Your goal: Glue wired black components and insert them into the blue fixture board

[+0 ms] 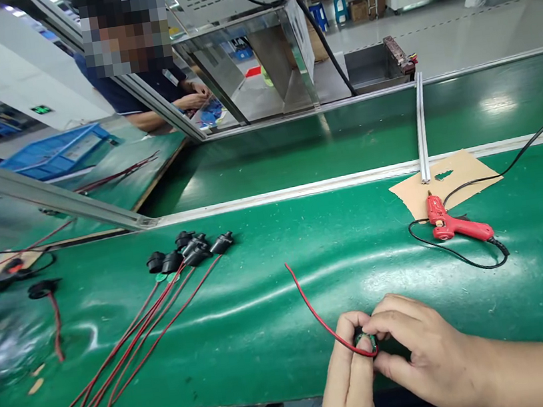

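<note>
Presently, we locate the small black-and-green part (372, 337) at five o'clock of the view, held between two hands close to the near edge of the counter (250, 341). From it, a red wire (318, 316) crosses the fingers and curves toward ten o'clock, its far end free.

Caution: we judge that a pull on this wire could strain its joint, which the fingers hide. Uneven thumb pressure could tilt the part or let it slip from our grip, since little of it is exposed to grasp. A sharp bend where the wire meets the part could also make the loose end spring.

Fingers: with the left hand (348, 371), we clamp the part between thumb and bent fingers, leaving no visible gap. With the right hand (425, 340), we pinch its three o'clock side; thumb and forefinger tips are parted only enough to span it, and the remaining fingers curl behind.

Outward: at one o'clock from the part, we find a red glue gun (451, 225) with its nozzle over a piece of cardboard (473, 165). At ten o'clock lie clustered black housings (194, 249), their red leads (131, 336) trailing nearward. Beyond the counter, at eleven o'clock, a co-worker (157, 88) handles something blue.
</note>
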Motion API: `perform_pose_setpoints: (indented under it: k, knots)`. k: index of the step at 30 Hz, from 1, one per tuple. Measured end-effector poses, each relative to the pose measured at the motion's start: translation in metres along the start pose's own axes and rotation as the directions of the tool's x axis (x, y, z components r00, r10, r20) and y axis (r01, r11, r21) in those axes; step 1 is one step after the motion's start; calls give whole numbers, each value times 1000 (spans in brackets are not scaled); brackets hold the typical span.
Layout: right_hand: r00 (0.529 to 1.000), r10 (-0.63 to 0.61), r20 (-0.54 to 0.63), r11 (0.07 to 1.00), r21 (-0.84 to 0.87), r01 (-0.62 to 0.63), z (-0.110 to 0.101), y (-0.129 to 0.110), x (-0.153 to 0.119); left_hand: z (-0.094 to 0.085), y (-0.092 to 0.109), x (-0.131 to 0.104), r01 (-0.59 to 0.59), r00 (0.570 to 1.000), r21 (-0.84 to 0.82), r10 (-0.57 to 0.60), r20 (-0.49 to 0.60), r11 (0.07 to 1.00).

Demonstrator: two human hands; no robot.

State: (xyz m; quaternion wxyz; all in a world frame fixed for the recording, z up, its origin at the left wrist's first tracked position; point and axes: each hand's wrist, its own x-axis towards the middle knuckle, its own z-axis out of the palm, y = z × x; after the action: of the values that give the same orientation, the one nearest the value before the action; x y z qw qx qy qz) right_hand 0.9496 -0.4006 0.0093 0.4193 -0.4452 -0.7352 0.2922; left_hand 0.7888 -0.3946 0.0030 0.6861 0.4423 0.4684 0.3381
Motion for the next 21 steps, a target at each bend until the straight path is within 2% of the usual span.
perform_pose_setpoints:
  k: [8, 14, 18, 21]
  knots:
    - [1000, 9, -13, 999, 33, -8, 1, 2, -1, 2, -4, 1, -1, 999, 42, 3, -50, 999]
    - [999, 27, -23, 999, 47, -26, 2, 3, 2, 0, -6, 7, 86, 993, 28, -84, -89, 996]
    - [999, 35, -41, 997, 67, -32, 3, 6, 2, 5, -3, 6, 49, 990, 17, -46, -137, 999]
    - [998, 53, -44, 995, 86, -49, 4, 9, 0, 7, -1, 6, 15, 992, 31, -10, -128, 999]
